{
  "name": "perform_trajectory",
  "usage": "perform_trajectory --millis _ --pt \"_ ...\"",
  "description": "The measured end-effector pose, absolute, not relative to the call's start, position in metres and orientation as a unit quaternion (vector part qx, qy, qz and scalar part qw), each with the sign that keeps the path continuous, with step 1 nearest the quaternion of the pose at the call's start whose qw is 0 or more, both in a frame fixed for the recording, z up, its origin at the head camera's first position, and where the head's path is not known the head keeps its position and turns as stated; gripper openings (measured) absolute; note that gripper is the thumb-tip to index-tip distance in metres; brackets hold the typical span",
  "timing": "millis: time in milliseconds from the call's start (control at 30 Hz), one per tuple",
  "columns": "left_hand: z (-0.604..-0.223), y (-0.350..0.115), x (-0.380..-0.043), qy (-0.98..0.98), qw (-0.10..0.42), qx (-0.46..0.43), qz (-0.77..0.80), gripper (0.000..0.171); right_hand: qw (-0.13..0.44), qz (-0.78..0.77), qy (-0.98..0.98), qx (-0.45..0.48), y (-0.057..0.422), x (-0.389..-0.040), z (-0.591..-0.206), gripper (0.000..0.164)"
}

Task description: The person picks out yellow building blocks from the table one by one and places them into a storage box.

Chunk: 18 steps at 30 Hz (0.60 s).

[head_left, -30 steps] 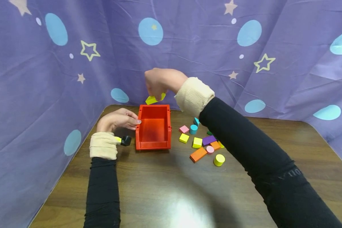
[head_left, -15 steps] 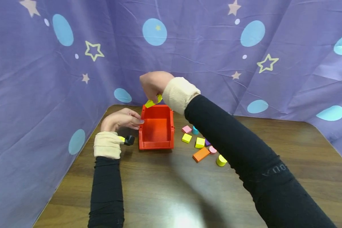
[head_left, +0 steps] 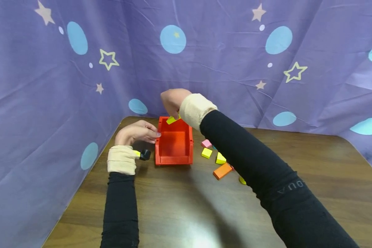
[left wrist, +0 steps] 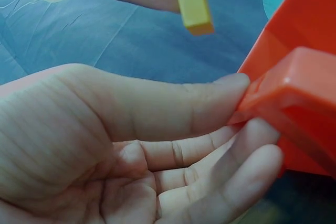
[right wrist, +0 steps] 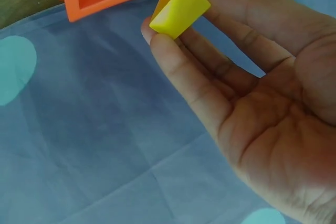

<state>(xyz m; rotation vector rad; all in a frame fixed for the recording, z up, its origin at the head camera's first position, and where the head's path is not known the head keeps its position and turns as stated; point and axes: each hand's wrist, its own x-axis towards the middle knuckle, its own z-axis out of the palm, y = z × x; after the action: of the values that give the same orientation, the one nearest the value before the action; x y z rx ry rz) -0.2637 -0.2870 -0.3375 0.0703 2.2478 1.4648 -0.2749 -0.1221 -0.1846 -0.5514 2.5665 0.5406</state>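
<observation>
My left hand (head_left: pixel 136 132) pinches the left rim of an open red plastic bin (head_left: pixel 174 160) between thumb and fingers. In the left wrist view the thumb presses the outer edge of the bin (left wrist: pixel 315 74). Over the bin's far end, my right hand (head_left: pixel 173 99) holds a yellow block (head_left: pixel 171 120) by its fingertips. The right wrist view shows that long yellow block (right wrist: pixel 181 13) pinched between thumb and fingers, tilted, near the bin's rim. From the head view, the bin's visible floor has nothing on it, and the right wrist partly covers its back corner.
Right of the bin on the wooden table (head_left: pixel 173 206) lie a pink block (head_left: pixel 206 143), two small yellow blocks (head_left: pixel 206 153), an orange block (head_left: pixel 222 171) and a yellow cylinder (head_left: pixel 242 180). My right sleeve (head_left: pixel 251 155) hides other pieces. A purple patterned curtain (head_left: pixel 223 75) stands behind.
My right hand shifts left, then lowers the yellow block from behind the bin to over its far end. The right sleeve now covers more loose blocks. The left hand keeps its hold.
</observation>
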Motion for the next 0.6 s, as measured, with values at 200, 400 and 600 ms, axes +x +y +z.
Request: perform_trajectory --millis 200,400,600 --pt "-0.339 -0.288 -0.265 0.811 0.226 0.026 0.538 0.016 0.194 0.207 0.921 -0.268 -0.124 -0.278 -0.194 0.030" --pt "-0.339 -0.286 -0.264 0.810 0.224 0.026 0.541 0.019 0.183 0.181 0.927 -0.271 -0.124 -0.283 -0.206 0.028" --pt "-0.336 -0.286 -0.262 0.817 0.225 0.017 0.531 0.018 0.177 0.155 0.929 -0.286 -0.124 -0.288 -0.219 0.016"
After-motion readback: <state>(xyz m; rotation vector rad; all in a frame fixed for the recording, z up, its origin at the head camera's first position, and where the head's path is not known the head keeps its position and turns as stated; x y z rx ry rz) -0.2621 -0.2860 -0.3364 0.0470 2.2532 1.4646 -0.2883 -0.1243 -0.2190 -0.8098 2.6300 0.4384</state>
